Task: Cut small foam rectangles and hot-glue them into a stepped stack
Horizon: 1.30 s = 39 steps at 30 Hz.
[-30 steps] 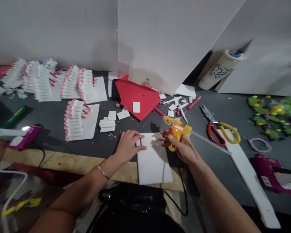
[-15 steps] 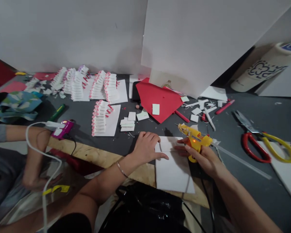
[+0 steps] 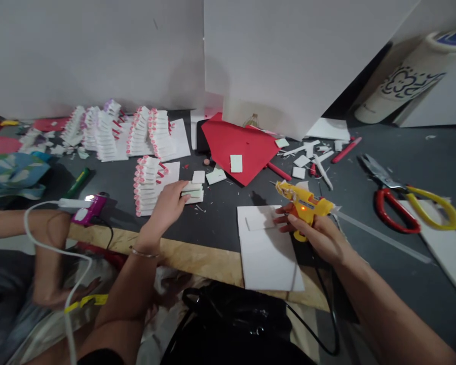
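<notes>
My right hand (image 3: 321, 235) is wrapped round a yellow glue gun (image 3: 304, 205) whose small light glows orange. Beneath its fingertips lies a white board (image 3: 269, 258) at the table's front edge, with a small white strip (image 3: 259, 221) on its upper part. My left hand (image 3: 170, 203) reaches to a small stack of white foam pieces (image 3: 193, 194), thumb and fingers closed on its left end. A single white square (image 3: 198, 176) lies just behind that stack. Clusters of white sticks with pink ends (image 3: 147, 185) lie left of my left hand.
A red sheet (image 3: 237, 147) lies at the centre back. Scissors (image 3: 397, 190) with red and yellow handles are at right, near a white tumbler (image 3: 399, 88). At left are a purple adapter (image 3: 89, 209), a white cable (image 3: 57, 248) and another person's arm (image 3: 47, 253).
My left hand has left the white board and moved left to the stack of foam pieces. The glue gun stays in my right hand above the board.
</notes>
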{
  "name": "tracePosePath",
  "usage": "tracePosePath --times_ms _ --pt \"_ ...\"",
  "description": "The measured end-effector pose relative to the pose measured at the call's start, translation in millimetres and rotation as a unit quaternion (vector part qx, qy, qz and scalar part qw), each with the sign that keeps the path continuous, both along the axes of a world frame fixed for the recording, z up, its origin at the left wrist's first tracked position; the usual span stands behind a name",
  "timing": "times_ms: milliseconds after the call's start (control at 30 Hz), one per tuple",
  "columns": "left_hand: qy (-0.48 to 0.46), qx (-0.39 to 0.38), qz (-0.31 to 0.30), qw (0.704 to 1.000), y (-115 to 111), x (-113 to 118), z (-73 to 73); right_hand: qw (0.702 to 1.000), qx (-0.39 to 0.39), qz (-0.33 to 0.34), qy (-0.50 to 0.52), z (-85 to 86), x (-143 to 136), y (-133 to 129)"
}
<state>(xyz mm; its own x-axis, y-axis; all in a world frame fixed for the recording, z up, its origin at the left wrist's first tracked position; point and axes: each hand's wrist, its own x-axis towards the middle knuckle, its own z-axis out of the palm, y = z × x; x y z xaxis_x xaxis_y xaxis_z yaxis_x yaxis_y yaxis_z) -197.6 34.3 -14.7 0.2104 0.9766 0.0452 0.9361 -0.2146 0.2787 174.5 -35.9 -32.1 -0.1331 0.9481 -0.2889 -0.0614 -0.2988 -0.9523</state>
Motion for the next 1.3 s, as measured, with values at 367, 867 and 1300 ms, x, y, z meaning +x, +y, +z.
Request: tracePosePath --times_ms 367,867,1300 --pt "-0.024 -0.005 0.036 0.999 -1.9 13.7 11.2 1.0 -0.01 0.02 0.002 -6.7 1.7 -1.3" --pt "-0.05 0.04 0.069 0.996 10.5 21.0 10.0 1.0 0.006 0.021 -0.018 -3.8 -1.3 0.9" --pt "-0.314 -0.074 -0.059 0.945 -35.1 87.7 20.8 0.999 0.043 0.01 -0.032 2.2 -2.1 4.1"
